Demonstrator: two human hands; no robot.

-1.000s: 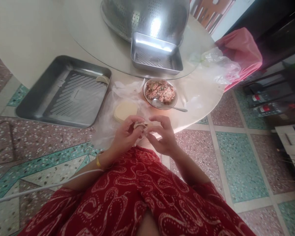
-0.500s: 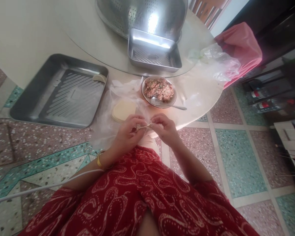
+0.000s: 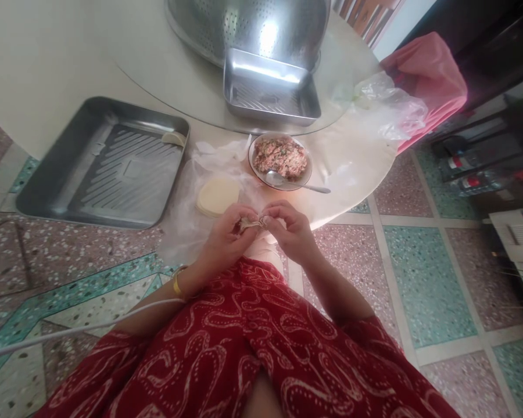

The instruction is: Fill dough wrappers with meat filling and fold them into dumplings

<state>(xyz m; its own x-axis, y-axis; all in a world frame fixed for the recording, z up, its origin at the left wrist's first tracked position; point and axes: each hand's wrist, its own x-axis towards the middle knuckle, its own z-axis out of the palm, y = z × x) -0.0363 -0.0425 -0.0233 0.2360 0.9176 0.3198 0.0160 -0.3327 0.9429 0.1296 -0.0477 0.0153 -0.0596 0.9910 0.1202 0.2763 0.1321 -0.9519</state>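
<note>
Two bare hands close together over the lap, just in front of the desk [image 3: 366,157] edge. Left hand [image 3: 224,241] curled, fingers pinching the left end of a small dumpling [image 3: 250,223]. Right hand [image 3: 290,232] curled too, thumb and first finger pressed together on the right end of it. Dumpling held in the air between both grips, touching both, long side running left to right. Neither hand nearer than the other; each on its own end. Dough edge looking wrinkled; hard to tell if fully sealed.

Just beyond the left hand, on the desk, a flat stack of round wrappers [image 3: 218,196] lying on a thin plastic sheet [image 3: 187,220]. Beyond the right hand, a bowl of meat filling [image 3: 280,159] with a spoon [image 3: 296,183] resting in it, handle pointing right. Off to the left, a big metal tray [image 3: 108,165] with one folded dumpling [image 3: 174,138] in its far corner. Farther back, a smaller metal tray [image 3: 270,96] leaning on a large colander [image 3: 253,26]. Clear plastic bag [image 3: 383,110] and a pink bag [image 3: 427,81] at the right side of the desk. Yellow bangle [image 3: 175,283] on the left wrist, red patterned cloth [image 3: 253,342] over the lap.
</note>
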